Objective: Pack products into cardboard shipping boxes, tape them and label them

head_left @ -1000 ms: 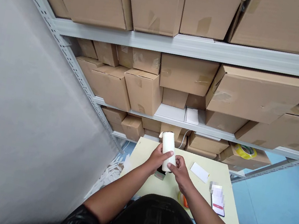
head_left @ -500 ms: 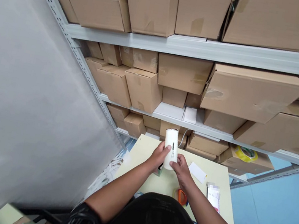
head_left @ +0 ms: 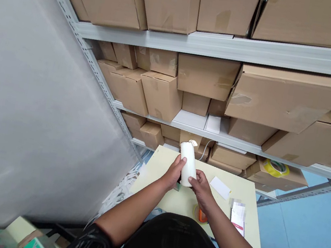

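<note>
Above the table, a white tumbler-like cylinder (head_left: 188,167) is held between my two hands, tilted with its upper end away from me. My left hand (head_left: 174,173) wraps its left side, thumb along the front. At its lower right, my right hand (head_left: 202,187) grips with thumb and fingers. A small white flap or tag (head_left: 193,143) sticks out at the upper end. No print shows on the side facing me. Partly hidden behind my left hand is a small greenish thing (head_left: 177,186) on the table.
The pale table (head_left: 159,159) carries a white card (head_left: 220,187), a phone (head_left: 237,218) and an orange tape dispenser (head_left: 202,216) by my right forearm. Grey shelving (head_left: 217,45) with cardboard boxes (head_left: 161,93) stands ahead. Yellow tape (head_left: 276,168) lies on a box at right. A wall (head_left: 41,119) borders the left.
The cylinder has turned in my hands: its dark printed marking has gone from view and the white flap now shows at the top. Both hands keep hold, and my view has shifted slightly.
</note>
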Demonstrator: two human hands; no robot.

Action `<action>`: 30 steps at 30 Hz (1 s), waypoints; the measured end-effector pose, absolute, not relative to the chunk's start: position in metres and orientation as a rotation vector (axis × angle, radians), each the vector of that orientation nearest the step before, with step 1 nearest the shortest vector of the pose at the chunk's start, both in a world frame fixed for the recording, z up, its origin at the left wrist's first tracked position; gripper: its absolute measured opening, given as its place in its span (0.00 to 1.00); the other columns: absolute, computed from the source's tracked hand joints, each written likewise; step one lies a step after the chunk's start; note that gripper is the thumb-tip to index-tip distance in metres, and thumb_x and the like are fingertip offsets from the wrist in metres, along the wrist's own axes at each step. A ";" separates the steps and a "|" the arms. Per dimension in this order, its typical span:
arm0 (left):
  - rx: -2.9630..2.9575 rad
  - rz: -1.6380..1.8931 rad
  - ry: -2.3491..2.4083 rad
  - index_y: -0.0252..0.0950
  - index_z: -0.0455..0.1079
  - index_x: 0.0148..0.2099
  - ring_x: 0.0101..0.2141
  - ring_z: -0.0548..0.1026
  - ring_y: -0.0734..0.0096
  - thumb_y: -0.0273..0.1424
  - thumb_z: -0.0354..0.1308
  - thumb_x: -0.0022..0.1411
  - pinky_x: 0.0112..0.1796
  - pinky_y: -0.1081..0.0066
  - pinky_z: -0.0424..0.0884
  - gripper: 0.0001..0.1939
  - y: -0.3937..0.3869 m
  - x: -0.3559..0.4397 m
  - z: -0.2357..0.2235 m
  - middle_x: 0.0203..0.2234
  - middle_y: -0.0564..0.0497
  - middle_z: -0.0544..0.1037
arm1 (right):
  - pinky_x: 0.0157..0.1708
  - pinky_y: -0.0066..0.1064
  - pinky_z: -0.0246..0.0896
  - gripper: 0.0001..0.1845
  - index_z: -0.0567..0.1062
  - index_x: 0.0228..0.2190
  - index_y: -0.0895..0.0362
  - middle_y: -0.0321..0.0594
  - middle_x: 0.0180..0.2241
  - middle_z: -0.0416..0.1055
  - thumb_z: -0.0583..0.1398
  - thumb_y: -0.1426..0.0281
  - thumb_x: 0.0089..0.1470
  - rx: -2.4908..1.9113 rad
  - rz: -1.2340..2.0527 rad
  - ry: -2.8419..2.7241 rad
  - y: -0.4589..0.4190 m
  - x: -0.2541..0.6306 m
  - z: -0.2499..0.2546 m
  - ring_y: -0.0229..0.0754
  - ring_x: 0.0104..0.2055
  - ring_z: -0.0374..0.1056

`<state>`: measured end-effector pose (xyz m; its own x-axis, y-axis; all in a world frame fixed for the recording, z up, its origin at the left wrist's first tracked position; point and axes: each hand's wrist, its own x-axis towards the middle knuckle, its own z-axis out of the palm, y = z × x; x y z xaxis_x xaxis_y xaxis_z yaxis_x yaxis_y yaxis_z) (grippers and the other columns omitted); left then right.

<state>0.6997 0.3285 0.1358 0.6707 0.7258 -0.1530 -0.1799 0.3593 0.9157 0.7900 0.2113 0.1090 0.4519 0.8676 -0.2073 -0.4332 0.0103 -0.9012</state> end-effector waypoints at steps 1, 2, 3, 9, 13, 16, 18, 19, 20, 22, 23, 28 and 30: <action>1.064 0.645 0.613 0.38 0.69 0.52 0.38 0.75 0.64 0.50 0.67 0.57 0.38 0.69 0.70 0.28 0.332 0.697 0.138 0.37 0.50 0.78 | 0.45 0.40 0.68 0.28 0.70 0.41 0.50 0.39 0.40 0.75 0.74 0.55 0.44 -1.218 1.000 -0.498 0.215 0.788 0.107 0.49 0.44 0.72; 1.069 0.658 0.619 0.37 0.69 0.51 0.38 0.75 0.64 0.47 0.70 0.55 0.39 0.69 0.70 0.28 0.336 0.695 0.140 0.38 0.50 0.77 | 0.45 0.39 0.67 0.29 0.70 0.41 0.50 0.38 0.40 0.74 0.75 0.55 0.42 -1.267 0.943 -0.513 0.218 0.785 0.107 0.49 0.44 0.71; 1.062 0.663 0.625 0.37 0.69 0.50 0.39 0.75 0.64 0.45 0.72 0.53 0.40 0.69 0.70 0.28 0.340 0.692 0.142 0.38 0.50 0.77 | 0.44 0.39 0.68 0.29 0.70 0.40 0.50 0.37 0.39 0.74 0.75 0.54 0.42 -1.293 0.924 -0.512 0.221 0.783 0.107 0.49 0.44 0.71; 0.947 0.548 0.579 0.38 0.68 0.48 0.38 0.77 0.61 0.44 0.64 0.56 0.40 0.65 0.72 0.22 0.369 0.672 0.142 0.34 0.52 0.77 | 0.42 0.42 0.70 0.24 0.71 0.46 0.50 0.42 0.44 0.76 0.67 0.53 0.52 -1.066 1.228 -0.389 0.236 0.760 0.126 0.51 0.43 0.74; 1.004 0.484 0.576 0.37 0.69 0.50 0.39 0.76 0.60 0.49 0.66 0.57 0.42 0.65 0.72 0.26 0.390 0.660 0.139 0.37 0.48 0.78 | 0.42 0.40 0.70 0.28 0.71 0.45 0.50 0.40 0.44 0.75 0.72 0.55 0.45 -1.274 0.973 -0.406 0.251 0.736 0.130 0.50 0.44 0.73; 1.046 0.438 0.605 0.36 0.71 0.48 0.38 0.76 0.61 0.52 0.70 0.54 0.40 0.66 0.71 0.29 0.407 0.651 0.134 0.37 0.47 0.79 | 0.41 0.39 0.70 0.28 0.71 0.43 0.50 0.38 0.41 0.74 0.73 0.53 0.46 -1.372 0.870 -0.419 0.260 0.720 0.130 0.49 0.43 0.71; 1.010 0.385 0.623 0.36 0.71 0.46 0.36 0.76 0.62 0.53 0.71 0.53 0.38 0.66 0.71 0.30 0.416 0.647 0.129 0.36 0.47 0.79 | 0.39 0.40 0.70 0.24 0.70 0.42 0.50 0.38 0.40 0.74 0.69 0.49 0.52 -1.331 0.936 -0.375 0.264 0.711 0.132 0.48 0.41 0.71; 0.980 0.355 0.639 0.35 0.71 0.46 0.35 0.76 0.62 0.54 0.70 0.53 0.37 0.66 0.71 0.30 0.420 0.645 0.126 0.35 0.46 0.79 | 0.38 0.40 0.71 0.23 0.70 0.41 0.50 0.39 0.40 0.74 0.66 0.48 0.55 -1.300 0.971 -0.350 0.265 0.707 0.134 0.48 0.40 0.72; 0.949 0.326 0.658 0.34 0.71 0.45 0.34 0.76 0.63 0.55 0.69 0.54 0.36 0.66 0.71 0.31 0.423 0.644 0.124 0.34 0.46 0.79 | 0.38 0.40 0.71 0.22 0.70 0.41 0.50 0.39 0.40 0.74 0.65 0.47 0.57 -1.274 0.991 -0.332 0.266 0.703 0.136 0.47 0.40 0.72; 0.901 0.297 0.675 0.33 0.72 0.44 0.33 0.76 0.62 0.56 0.68 0.55 0.35 0.66 0.71 0.31 0.427 0.641 0.121 0.33 0.45 0.78 | 0.38 0.40 0.70 0.21 0.71 0.41 0.49 0.39 0.40 0.74 0.64 0.47 0.57 -1.256 0.985 -0.327 0.268 0.697 0.138 0.47 0.39 0.72; 0.891 0.304 0.658 0.32 0.72 0.44 0.33 0.77 0.62 0.56 0.68 0.55 0.35 0.66 0.71 0.31 0.428 0.639 0.120 0.33 0.45 0.79 | 0.38 0.40 0.70 0.21 0.71 0.41 0.50 0.39 0.39 0.74 0.64 0.47 0.57 -1.271 0.969 -0.332 0.268 0.695 0.138 0.46 0.39 0.72; 1.042 0.346 0.327 0.35 0.71 0.54 0.43 0.79 0.57 0.46 0.74 0.51 0.43 0.64 0.73 0.33 0.430 0.628 0.130 0.44 0.44 0.81 | 0.45 0.42 0.68 0.23 0.74 0.42 0.50 0.39 0.39 0.74 0.67 0.49 0.53 -1.524 0.685 -0.404 0.269 0.707 0.130 0.49 0.44 0.70; 1.146 0.307 0.182 0.36 0.70 0.57 0.49 0.78 0.53 0.41 0.77 0.49 0.49 0.61 0.72 0.36 0.429 0.625 0.135 0.49 0.42 0.80 | 0.51 0.44 0.67 0.28 0.74 0.48 0.49 0.42 0.46 0.74 0.69 0.51 0.50 -1.558 0.548 -0.475 0.268 0.717 0.131 0.51 0.49 0.69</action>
